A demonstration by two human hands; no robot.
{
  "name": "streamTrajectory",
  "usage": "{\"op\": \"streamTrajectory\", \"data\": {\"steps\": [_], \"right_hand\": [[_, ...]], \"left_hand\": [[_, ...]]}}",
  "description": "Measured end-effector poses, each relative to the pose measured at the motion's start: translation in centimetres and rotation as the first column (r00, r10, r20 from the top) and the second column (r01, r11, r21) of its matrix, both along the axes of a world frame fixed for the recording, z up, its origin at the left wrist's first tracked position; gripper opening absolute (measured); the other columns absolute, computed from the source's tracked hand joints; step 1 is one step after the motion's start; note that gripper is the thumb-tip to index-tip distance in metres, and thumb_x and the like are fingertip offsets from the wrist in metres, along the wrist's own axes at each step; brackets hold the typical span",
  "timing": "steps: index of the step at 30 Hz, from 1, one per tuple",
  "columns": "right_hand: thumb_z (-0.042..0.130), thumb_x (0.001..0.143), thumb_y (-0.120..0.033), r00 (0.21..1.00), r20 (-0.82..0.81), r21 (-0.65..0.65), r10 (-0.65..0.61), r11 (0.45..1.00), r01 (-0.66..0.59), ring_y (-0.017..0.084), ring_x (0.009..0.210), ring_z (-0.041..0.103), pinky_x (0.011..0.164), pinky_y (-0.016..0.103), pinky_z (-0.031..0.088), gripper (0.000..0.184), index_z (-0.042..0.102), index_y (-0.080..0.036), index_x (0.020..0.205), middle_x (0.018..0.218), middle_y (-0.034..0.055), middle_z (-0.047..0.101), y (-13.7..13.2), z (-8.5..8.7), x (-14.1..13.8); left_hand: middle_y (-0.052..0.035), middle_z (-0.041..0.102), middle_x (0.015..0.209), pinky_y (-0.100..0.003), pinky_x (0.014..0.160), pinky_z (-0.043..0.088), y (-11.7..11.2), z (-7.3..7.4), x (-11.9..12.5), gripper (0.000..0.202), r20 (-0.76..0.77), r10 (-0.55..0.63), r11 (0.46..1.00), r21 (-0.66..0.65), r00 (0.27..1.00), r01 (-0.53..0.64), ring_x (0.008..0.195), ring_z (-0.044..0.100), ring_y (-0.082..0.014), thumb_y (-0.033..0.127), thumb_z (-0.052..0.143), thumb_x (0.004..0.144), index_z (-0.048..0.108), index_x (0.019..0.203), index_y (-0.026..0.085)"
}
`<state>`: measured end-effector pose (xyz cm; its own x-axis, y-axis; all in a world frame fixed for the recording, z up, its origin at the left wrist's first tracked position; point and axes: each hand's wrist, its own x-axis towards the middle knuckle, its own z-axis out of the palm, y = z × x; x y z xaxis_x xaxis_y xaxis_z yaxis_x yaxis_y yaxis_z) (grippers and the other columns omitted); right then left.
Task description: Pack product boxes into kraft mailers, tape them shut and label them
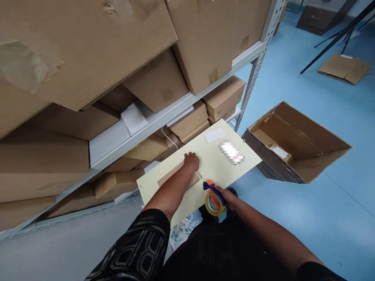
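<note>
A flat, thin cardboard box (pixel 171 174) lies on the pale yellow tabletop (pixel 215 168), partly hidden beneath my left forearm. My left hand (pixel 191 162) is at the box's far right corner, its fingers curled over the edge. At the box's right end a narrow edge (pixel 199 175) shows. In my right hand (pixel 227 196) is a blue and orange tape dispenser (pixel 215 201) with a roll of yellowish clear tape, held at the near edge of the tabletop. My right fingers are wrapped round its handle.
A white paper slip (pixel 215 135) and a blurred-out item (pixel 232 152) lie on the tabletop's right part. An open carton (pixel 307 144) stands on the blue floor to the right, with a small package inside. Metal shelving (pixel 164 113) full of cardboard boxes rises ahead and left.
</note>
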<state>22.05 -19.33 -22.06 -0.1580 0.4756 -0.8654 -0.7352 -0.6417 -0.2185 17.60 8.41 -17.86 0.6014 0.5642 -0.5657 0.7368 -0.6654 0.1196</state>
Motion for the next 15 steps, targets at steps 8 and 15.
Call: {"op": "streamTrajectory", "data": {"steps": [8, 15], "right_hand": [[0.058, 0.093, -0.064, 0.997, -0.027, 0.047, -0.076, 0.996, 0.077, 0.025, 0.093, 0.076, 0.09, 0.041, 0.06, 0.051, 0.072, -0.016, 0.102, 0.105, 0.0131, 0.079, -0.2, 0.4, -3.2], [0.038, 0.097, -0.07, 0.998, 0.062, 0.152, -0.033, 0.988, 0.023, 0.026, 0.102, 0.076, 0.093, 0.042, 0.059, 0.062, 0.07, -0.018, 0.108, 0.108, 0.013, 0.078, -0.7, 0.1, -7.0]], "left_hand": [[-0.0129, 0.055, 0.143, -0.047, 0.12, 0.025, -0.2, 6.4, -11.0, 0.037, 0.381, 0.056, 0.965, 0.217, 0.923, -0.148, 0.138, 0.042, -0.0333, 0.021, 0.057, 0.088, 0.068, 0.123, 0.02], [-0.0081, 0.014, 0.173, -0.041, 0.121, 0.035, -0.7, 6.5, -26.2, 0.111, 0.232, 0.031, 0.981, -0.196, 0.972, 0.016, 0.155, 0.025, -0.0368, 0.014, 0.078, 0.059, 0.035, 0.161, 0.027]]}}
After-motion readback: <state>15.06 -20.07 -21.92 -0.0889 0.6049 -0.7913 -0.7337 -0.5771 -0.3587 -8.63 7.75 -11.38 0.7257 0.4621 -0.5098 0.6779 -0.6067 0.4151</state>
